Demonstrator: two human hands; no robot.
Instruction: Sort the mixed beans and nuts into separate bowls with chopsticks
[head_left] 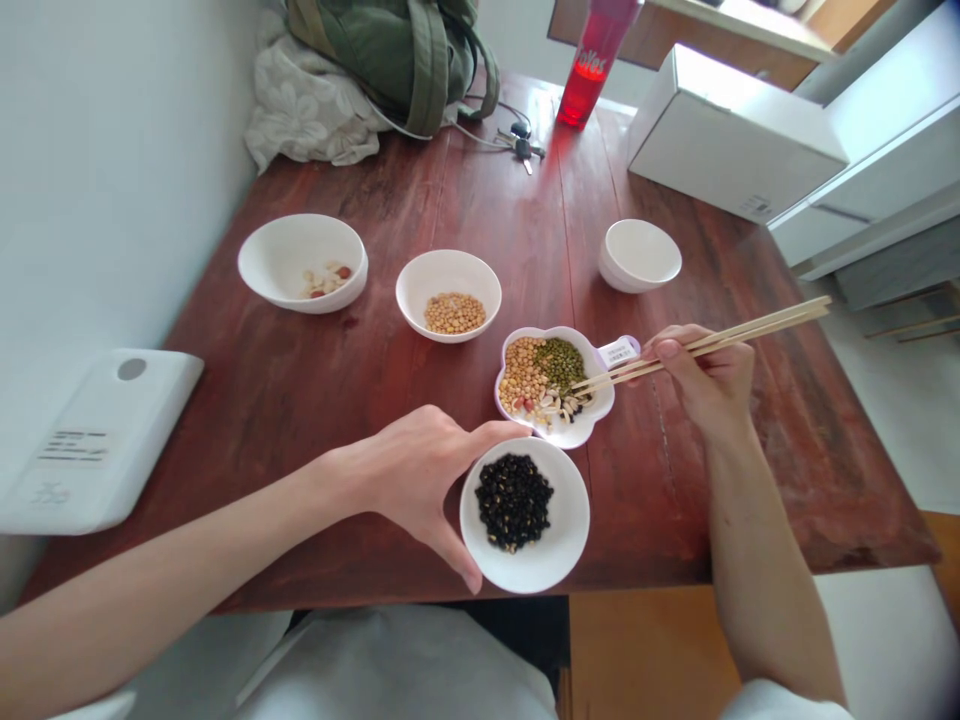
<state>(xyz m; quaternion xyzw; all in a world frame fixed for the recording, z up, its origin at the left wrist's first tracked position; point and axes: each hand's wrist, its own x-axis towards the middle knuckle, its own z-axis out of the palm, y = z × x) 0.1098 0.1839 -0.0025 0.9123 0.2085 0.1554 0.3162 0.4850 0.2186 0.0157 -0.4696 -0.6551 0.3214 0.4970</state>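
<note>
My left hand grips the left side of a white bowl, thumb and fingers spread along its rim. Black beans lie heaped inside that bowl near the table's front edge. A pair of wooden chopsticks is held in my right hand. Their tips reach into a purple-edged, flower-shaped dish just behind the bowl. In this dish are yellow soybeans, green mung beans, peanuts and a few black beans. Whether the tips pinch a bean is too small to tell.
Farther back stand a bowl with peanuts, a bowl with soybeans and another white bowl. A white device lies left. Behind are a green bag, keys, a red bottle and a white box.
</note>
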